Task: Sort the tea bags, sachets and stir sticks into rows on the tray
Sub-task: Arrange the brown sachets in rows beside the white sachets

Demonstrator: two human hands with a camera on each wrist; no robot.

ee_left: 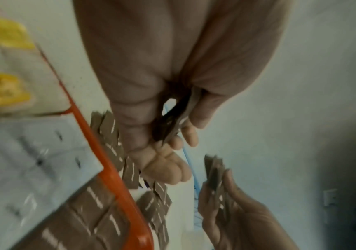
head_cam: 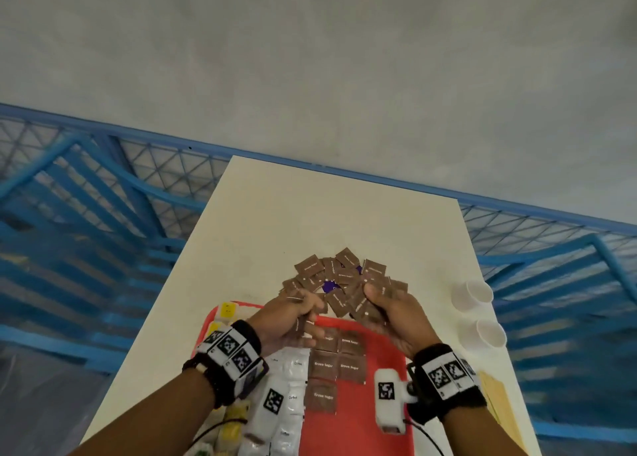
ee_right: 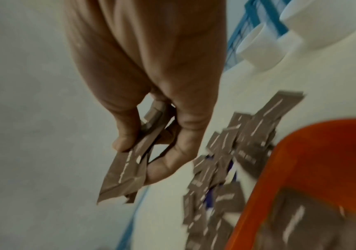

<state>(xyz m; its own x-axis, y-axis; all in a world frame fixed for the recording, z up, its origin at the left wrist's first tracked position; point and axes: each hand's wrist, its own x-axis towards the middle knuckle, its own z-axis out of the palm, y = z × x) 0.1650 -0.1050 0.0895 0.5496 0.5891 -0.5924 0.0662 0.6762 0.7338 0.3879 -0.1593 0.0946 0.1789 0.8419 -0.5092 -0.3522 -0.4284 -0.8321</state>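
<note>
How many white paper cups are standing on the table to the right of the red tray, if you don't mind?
2. One cup stands farther from the person; the other cup stands nearer, just right of the tray. Others may be hidden outside the view.

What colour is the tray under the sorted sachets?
Red-orange. The tray shows best in the head view, with brown sugar sachets laid in rows on it.

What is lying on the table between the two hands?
In the head view, the pile of brown sugar sachets lies between the left hand and the right hand, with something purple showing through.
</note>
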